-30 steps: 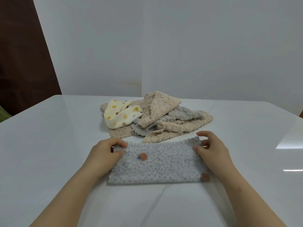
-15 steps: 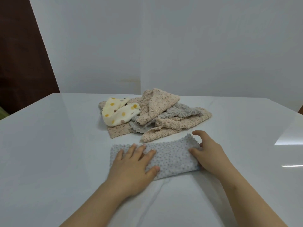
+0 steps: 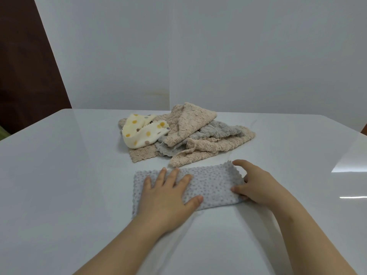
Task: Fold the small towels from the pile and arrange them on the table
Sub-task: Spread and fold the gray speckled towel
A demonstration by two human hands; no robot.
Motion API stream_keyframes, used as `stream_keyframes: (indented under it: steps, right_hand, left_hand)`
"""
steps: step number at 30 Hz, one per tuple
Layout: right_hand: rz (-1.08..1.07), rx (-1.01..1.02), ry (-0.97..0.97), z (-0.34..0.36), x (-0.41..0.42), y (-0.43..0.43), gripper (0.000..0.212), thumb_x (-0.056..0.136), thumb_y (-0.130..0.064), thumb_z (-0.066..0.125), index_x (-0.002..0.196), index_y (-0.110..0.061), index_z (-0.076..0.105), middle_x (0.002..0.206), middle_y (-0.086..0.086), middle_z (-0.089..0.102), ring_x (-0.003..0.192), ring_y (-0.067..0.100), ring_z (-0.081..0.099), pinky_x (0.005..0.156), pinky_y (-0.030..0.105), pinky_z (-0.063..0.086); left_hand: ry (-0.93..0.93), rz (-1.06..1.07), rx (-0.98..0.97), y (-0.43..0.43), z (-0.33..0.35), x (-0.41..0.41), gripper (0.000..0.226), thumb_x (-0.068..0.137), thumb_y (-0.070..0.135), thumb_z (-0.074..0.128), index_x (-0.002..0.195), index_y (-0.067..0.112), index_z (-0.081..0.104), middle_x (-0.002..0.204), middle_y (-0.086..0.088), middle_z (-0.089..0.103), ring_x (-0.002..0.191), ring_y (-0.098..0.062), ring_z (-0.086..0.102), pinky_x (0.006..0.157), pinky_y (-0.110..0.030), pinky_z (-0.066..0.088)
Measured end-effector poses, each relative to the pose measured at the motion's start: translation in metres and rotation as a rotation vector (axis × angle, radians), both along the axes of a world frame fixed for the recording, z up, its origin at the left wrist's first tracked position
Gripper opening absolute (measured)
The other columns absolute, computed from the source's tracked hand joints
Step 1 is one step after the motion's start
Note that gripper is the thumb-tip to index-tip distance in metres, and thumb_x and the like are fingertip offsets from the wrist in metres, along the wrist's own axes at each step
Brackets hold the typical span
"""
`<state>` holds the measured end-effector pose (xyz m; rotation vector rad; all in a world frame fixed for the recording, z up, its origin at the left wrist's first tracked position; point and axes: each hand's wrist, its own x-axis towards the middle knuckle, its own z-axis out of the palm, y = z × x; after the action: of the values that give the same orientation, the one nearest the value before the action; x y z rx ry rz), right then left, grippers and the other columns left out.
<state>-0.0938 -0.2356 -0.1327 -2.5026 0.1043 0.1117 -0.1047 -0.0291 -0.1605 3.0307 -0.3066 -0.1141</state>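
Note:
A grey dotted towel (image 3: 210, 185), folded into a long strip, lies flat on the white table (image 3: 59, 175) in front of me. My left hand (image 3: 166, 195) presses flat on its left half with straight, spread fingers. My right hand (image 3: 256, 185) pinches the towel's right end between thumb and curled fingers; that end is lifted slightly off the table. Behind the strip sits the pile of small towels (image 3: 190, 137): beige ones, a grey one and a cream towel with coloured dots (image 3: 141, 133) at its left.
The glossy table runs to a pale wall (image 3: 218, 56) at the back. A dark brown panel (image 3: 23, 66) stands at the far left. Bright reflections lie on the table's right side (image 3: 349, 155).
My left hand went from gripping the towel's left end to lying flat on its left half. The right hand stays at the right end, which now lifts a little.

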Motion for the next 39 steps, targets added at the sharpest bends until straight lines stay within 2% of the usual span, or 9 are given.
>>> stream_keyframes:
  steps: [2,8,12,15,22,27,29,32,39]
  right_hand:
    - [-0.01,0.052,0.029,0.002,0.0,-0.003,0.064,0.081,-0.022,0.067,0.136,-0.029,0.035,0.093,0.0,0.059,0.072,0.012,0.063,0.062,0.017,0.042]
    - [0.077,-0.049,0.066,0.005,-0.002,0.002,0.08,0.077,-0.027,0.072,0.142,-0.033,0.025,0.145,0.002,0.038,0.129,0.019,0.04,0.096,0.026,0.033]
    - [0.011,0.004,0.025,0.006,-0.001,-0.005,0.066,0.081,-0.008,0.062,0.137,-0.031,0.035,0.099,-0.005,0.054,0.082,0.011,0.052,0.069,0.025,0.041]
    - [-0.095,0.06,-0.076,0.001,0.002,-0.008,0.061,0.081,-0.002,0.055,0.134,-0.026,0.04,0.079,-0.007,0.046,0.074,0.014,0.049,0.066,0.027,0.045]
    - [-0.356,0.527,-0.213,-0.005,0.01,-0.01,0.047,0.08,-0.003,0.063,0.124,-0.01,0.047,0.083,0.003,0.054,0.074,0.019,0.056,0.06,0.028,0.041]
    - [-0.446,0.878,-0.238,-0.008,0.011,0.001,0.009,0.08,0.0,0.064,0.082,-0.008,0.059,0.068,0.003,0.051,0.055,0.013,0.044,0.04,0.017,0.036]
    - [-0.438,0.955,-0.299,-0.008,0.01,0.009,0.016,0.081,-0.001,0.063,0.071,-0.012,0.058,0.068,0.002,0.051,0.061,0.014,0.047,0.053,0.019,0.041]
    - [-0.364,1.009,-0.383,-0.005,0.007,0.026,0.016,0.082,-0.004,0.065,0.071,-0.015,0.058,0.074,0.001,0.053,0.074,0.013,0.049,0.072,0.025,0.041]
    - [-0.21,0.971,-0.553,0.001,0.0,0.068,0.018,0.083,-0.009,0.064,0.075,-0.021,0.055,0.071,-0.003,0.053,0.056,-0.006,0.049,0.055,0.005,0.039]
  left_hand:
    - [-0.033,0.015,-0.018,0.002,0.001,-0.001,0.067,0.085,0.07,0.015,0.145,0.043,-0.002,0.157,0.009,-0.015,0.144,-0.017,-0.017,0.115,-0.049,-0.008]
    - [0.034,0.003,0.036,-0.006,-0.004,0.001,0.068,0.085,0.071,0.013,0.145,0.044,-0.004,0.157,0.008,-0.012,0.144,-0.021,-0.015,0.115,-0.053,-0.008]
    - [0.027,0.003,0.011,-0.015,-0.004,-0.002,0.069,0.084,0.072,0.013,0.145,0.043,-0.004,0.157,0.008,-0.013,0.145,-0.021,-0.015,0.115,-0.053,-0.009]
    - [-0.034,-0.016,-0.035,-0.016,0.001,-0.004,0.063,0.089,0.066,0.017,0.145,0.043,0.001,0.158,0.009,-0.009,0.145,-0.017,-0.012,0.115,-0.05,-0.007]
    - [0.041,0.007,-0.017,0.004,-0.003,0.0,0.06,0.091,0.062,0.015,0.145,0.042,0.0,0.157,0.01,-0.01,0.144,-0.015,-0.014,0.115,-0.047,-0.007]
    - [0.009,0.015,-0.067,0.003,-0.002,-0.001,0.061,0.091,0.062,0.017,0.146,0.041,0.002,0.157,0.01,-0.01,0.144,-0.015,-0.014,0.115,-0.047,-0.007]
    - [-0.028,0.026,-0.096,0.007,0.001,0.0,0.058,0.093,0.058,0.018,0.146,0.04,0.004,0.157,0.011,-0.009,0.145,-0.014,-0.013,0.115,-0.046,-0.007]
    - [0.008,0.024,-0.072,0.015,0.002,-0.001,0.058,0.094,0.057,0.018,0.146,0.039,0.003,0.157,0.011,-0.008,0.144,-0.014,-0.014,0.115,-0.046,-0.008]
    - [0.018,0.033,-0.096,0.016,0.0,0.001,0.055,0.096,0.053,0.017,0.147,0.036,0.006,0.158,0.01,-0.003,0.145,-0.014,-0.012,0.115,-0.046,-0.005]
